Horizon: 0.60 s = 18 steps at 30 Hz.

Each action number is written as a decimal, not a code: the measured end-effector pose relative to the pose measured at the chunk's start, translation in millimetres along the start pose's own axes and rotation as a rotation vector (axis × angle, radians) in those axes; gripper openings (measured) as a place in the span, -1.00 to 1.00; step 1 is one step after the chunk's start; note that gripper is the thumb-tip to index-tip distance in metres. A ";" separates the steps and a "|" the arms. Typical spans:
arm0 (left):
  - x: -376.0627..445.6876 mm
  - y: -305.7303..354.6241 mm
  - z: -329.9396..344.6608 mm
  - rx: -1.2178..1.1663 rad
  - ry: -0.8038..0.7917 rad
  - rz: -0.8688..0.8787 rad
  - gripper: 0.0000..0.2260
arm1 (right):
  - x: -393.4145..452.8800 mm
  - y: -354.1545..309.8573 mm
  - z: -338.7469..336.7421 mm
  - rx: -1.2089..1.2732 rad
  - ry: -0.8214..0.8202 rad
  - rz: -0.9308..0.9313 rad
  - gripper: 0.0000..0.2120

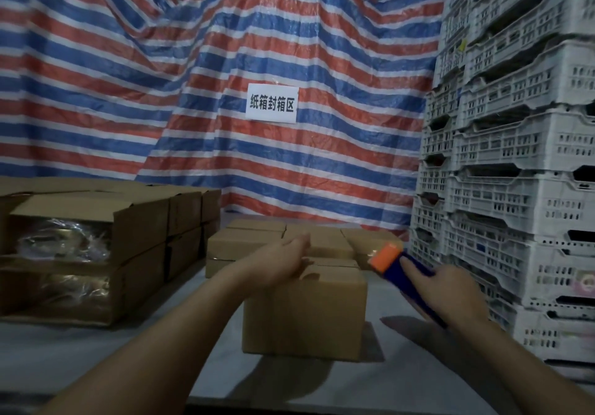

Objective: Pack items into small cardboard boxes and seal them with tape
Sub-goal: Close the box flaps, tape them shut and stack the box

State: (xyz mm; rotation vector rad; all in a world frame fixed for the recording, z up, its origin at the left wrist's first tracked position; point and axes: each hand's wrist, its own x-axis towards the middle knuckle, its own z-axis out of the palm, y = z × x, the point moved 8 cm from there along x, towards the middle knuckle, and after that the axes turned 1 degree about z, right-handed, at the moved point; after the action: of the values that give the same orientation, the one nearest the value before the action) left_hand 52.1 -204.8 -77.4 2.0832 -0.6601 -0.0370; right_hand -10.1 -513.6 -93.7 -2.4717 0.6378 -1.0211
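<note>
Now my left hand (289, 261) lies flat, fingers straight, on the box (304, 311) at table (418, 382) centre; right hand (450, 289) grips the blue-orange tape dispenser (391, 258) just right of it.

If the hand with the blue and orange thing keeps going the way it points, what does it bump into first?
Probably the small cardboard boxes at the back. The right hand aims its tape dispenser up and left, orange end first, towards them. Depth is hard to judge.
</note>
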 end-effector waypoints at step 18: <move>-12.4 -11.5 -37.7 -0.861 0.226 -0.197 -0.54 | 14.0 -202.3 20.0 0.540 -0.814 -0.176 -0.19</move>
State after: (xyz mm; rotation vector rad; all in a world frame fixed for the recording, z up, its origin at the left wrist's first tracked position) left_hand 56.8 -165.0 -67.4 1.2816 -0.2233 -0.1642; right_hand 65.7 -351.7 3.9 -2.1835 -0.1106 -0.1264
